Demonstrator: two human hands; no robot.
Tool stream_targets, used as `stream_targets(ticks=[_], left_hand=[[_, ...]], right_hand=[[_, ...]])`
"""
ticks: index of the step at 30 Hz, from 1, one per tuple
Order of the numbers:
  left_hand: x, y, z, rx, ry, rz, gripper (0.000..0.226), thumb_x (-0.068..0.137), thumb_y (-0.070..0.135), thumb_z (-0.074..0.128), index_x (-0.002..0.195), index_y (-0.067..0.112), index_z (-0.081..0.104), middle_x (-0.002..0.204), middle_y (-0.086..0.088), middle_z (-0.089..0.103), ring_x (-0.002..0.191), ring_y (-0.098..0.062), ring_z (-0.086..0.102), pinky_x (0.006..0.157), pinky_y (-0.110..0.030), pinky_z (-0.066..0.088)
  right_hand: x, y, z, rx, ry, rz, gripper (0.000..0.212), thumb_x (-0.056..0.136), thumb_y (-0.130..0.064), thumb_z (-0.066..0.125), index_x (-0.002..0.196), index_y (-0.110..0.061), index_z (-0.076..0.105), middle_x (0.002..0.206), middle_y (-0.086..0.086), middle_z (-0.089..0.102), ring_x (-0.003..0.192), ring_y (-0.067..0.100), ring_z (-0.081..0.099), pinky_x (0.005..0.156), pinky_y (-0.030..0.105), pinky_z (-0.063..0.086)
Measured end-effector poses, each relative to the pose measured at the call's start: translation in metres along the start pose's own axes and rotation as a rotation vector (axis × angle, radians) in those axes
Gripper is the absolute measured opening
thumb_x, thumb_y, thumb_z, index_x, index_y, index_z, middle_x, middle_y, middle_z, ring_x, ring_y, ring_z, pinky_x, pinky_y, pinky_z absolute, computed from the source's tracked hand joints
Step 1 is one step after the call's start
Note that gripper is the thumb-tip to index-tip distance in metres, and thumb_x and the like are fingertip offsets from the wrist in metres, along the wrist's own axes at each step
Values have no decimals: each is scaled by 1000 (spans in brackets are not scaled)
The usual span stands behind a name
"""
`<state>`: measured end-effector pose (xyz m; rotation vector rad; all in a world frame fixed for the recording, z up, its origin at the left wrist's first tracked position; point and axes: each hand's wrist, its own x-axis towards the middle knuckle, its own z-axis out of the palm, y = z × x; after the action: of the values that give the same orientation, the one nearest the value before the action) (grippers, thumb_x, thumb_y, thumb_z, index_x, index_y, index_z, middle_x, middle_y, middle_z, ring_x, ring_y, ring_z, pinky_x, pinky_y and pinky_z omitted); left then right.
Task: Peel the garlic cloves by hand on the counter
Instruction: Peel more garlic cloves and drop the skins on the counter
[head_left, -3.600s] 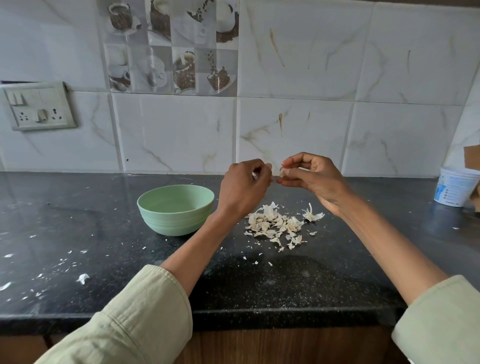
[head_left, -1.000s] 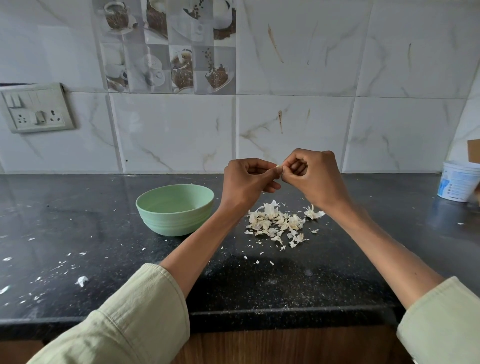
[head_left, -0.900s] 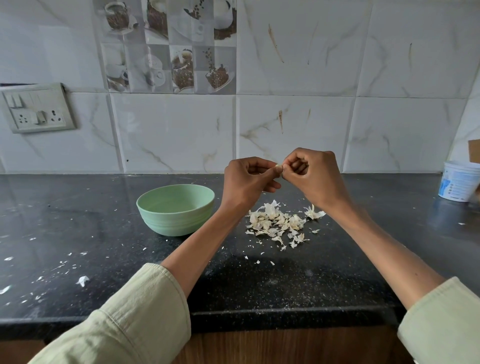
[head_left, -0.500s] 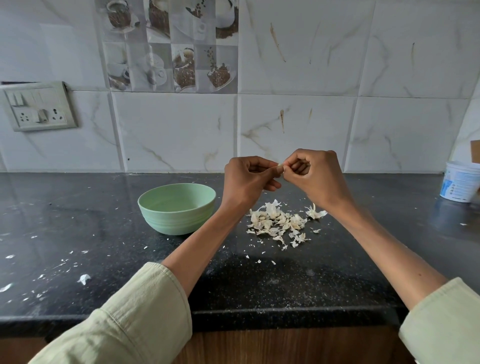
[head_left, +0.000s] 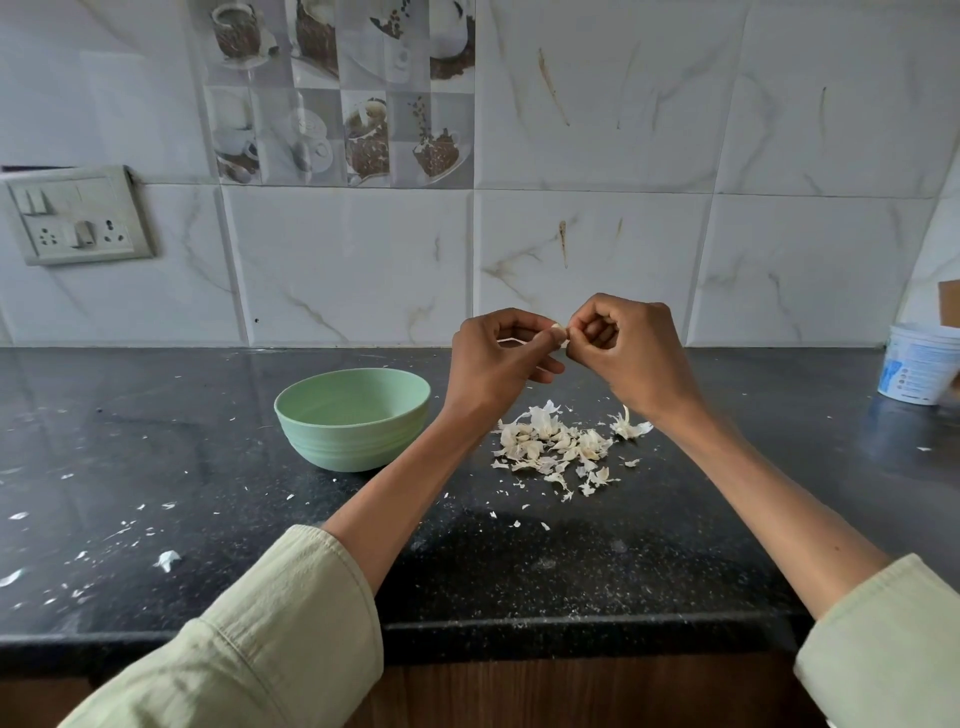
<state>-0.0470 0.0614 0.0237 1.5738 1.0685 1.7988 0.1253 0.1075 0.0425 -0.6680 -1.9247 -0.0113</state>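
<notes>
While both hands (head_left: 566, 358) pinch clove (head_left: 558, 329), papery skins (head_left: 553, 441) below.

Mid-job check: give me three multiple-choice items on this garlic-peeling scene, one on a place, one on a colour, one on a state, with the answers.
1. Where does the pile of garlic skins lie?
A. inside the bowl
B. on the counter, to the right of the bowl
C. beside the wall socket

2. What colour is the bowl?
A. pale green
B. red
C. black

3. What are the hands doing?
A. lying flat on the counter
B. both pinching one garlic clove above the counter
C. lifting the bowl

Answers: 1 B, the skins sit on the black counter beside the bowl. 2 A, its wall is pale green. 3 B, the left hand and right hand meet on the garlic clove.
</notes>
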Motion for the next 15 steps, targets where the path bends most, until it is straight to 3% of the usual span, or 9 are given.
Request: stream_targets(ticks=[3,6,10,15], left_hand=[[2,1,-3,-51,16,-45,15,95,14,76,102,1,77,94,-16,79,80,-31,79,69,-36,62],[2,2,-5,-94,2,-98,17,98,14,74,105,-1,76,97,-15,80,82,-27,79,67,-29,60],[4,2,-7,-90,-35,-121,20,96,18,77,106,1,77,92,-15,80,75,-19,74,66,-26,58],[4,1,-8,-52,-78,-115,19,95,19,78,108,6,78,92,-15,79,75,-17,72,64,-25,57]], right_hand=[[1,-1,-3,52,14,-21,4,95,-11,75,96,-13,72,82,-5,71,71,12,67,65,22,54],[3,-2,-9,83,-70,-78,26,92,-14,82,114,-18,68,96,-7,72,81,15,71,70,21,57],[3,1,-6,46,-134,-108,31,86,-16,88,111,-20,70,101,-9,74,83,13,72,71,29,59],[4,2,-6,50,-118,-110,28,83,-21,90,103,-18,71,92,-10,75,78,11,71,71,30,59]])
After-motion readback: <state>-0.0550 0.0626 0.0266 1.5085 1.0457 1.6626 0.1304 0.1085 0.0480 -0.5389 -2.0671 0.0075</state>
